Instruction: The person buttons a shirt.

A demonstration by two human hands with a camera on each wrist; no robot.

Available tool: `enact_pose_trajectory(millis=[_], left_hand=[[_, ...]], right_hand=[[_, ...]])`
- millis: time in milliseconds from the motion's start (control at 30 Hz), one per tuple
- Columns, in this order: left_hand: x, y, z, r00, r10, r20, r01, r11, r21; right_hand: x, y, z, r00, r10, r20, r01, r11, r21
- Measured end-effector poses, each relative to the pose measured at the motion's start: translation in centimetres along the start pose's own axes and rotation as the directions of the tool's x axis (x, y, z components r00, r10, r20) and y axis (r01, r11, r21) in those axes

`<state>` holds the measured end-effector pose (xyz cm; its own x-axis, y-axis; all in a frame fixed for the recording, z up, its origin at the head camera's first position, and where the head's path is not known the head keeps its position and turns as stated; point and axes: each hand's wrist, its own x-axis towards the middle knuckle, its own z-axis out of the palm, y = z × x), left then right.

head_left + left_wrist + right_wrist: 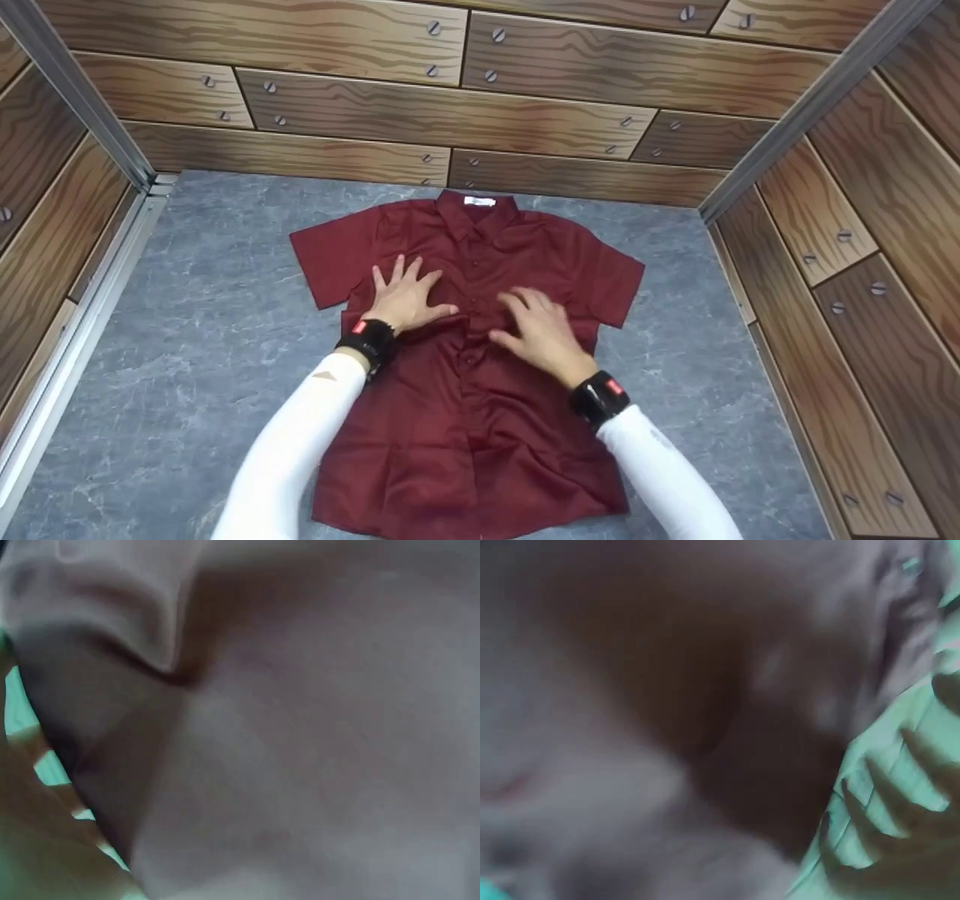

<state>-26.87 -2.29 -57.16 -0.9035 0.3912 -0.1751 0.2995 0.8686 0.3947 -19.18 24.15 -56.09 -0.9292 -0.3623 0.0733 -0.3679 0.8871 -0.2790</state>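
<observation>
A dark red short-sleeved button-up shirt [427, 397] lies front side up, its collar [478, 219] toward the back wall and its hem toward me. Spread fingers of my left hand [403, 301] rest on the chest, left of the button placket. My right hand [546, 330] is over the other half of the front, fingers slightly bent and a little blurred. Wrinkles gather around the placket between the hands and across the lower right. In the left wrist view, cloth fills most of the picture, with fingers at the left edge. The right wrist view has fingers [885, 795] at lower right.
Beneath the shirt is a grey marbled surface [217, 300]. Wood-patterned panels [360, 105] stand at the back and on both sides, with metal rails [82, 97] at the corners. Each wrist wears a black band [369, 345].
</observation>
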Motion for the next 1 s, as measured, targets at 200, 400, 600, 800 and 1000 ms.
enact_pose_trajectory(millis=[200, 400, 600, 800, 1000], left_hand=[[-1.8, -1.7, 0.6, 0.998, -0.018, 0.057, 0.015, 0.999, 0.047], [-2.4, -3.1, 1.0, 0.997, -0.034, 0.07, 0.024, 0.989, 0.146], [-3.5, -1.3, 1.4, 0.985, 0.16, -0.069, -0.147, 0.975, 0.166], [-4.4, -0.9, 2.6, 0.989, 0.146, 0.006, -0.145, 0.977, 0.154], [-4.3, -1.8, 3.2, 0.995, 0.031, 0.098, -0.05, 0.98, 0.195]], right_hand=[[-1.0, 2.6, 1.4, 0.932, 0.175, 0.319, -0.153, 0.984, -0.092], [-1.4, 2.5, 1.5, 0.947, 0.158, 0.278, -0.137, 0.986, -0.095], [-1.3, 1.7, 1.6, 0.987, 0.05, 0.154, -0.036, 0.995, -0.091], [-1.1, 1.3, 2.8, 0.963, 0.078, 0.259, -0.054, 0.994, -0.1], [-0.8, 1.7, 2.9, 0.945, 0.129, 0.302, -0.098, 0.989, -0.115]])
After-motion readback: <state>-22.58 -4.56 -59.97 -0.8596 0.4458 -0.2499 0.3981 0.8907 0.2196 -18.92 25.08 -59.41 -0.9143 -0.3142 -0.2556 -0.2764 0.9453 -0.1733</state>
